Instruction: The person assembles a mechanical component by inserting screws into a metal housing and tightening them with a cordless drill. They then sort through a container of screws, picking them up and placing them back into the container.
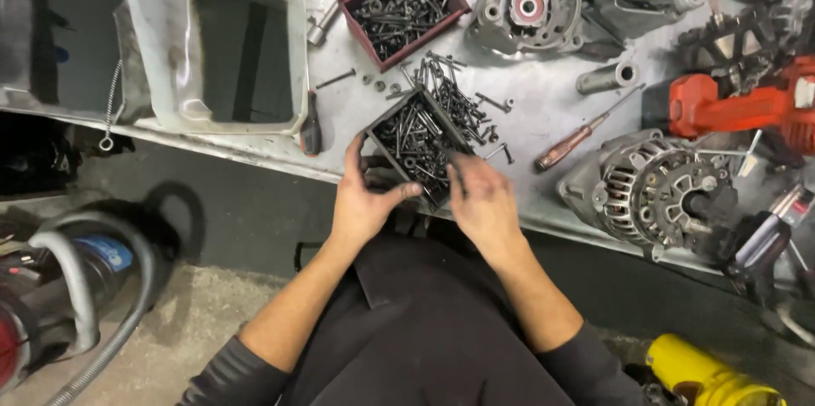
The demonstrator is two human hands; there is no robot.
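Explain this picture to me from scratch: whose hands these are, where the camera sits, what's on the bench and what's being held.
The one picture comes from a camera on a person's head, looking down at their own bare hands. The left hand grips the near corner of a small black box of screws at the edge of a metal bench. The right hand rests its fingers in the same box. Beside it lie loose screws, a red box of screws, a wooden-handled screwdriver, a red power tool and several alternators, one near. Whether the right fingers pinch a screw cannot be told.
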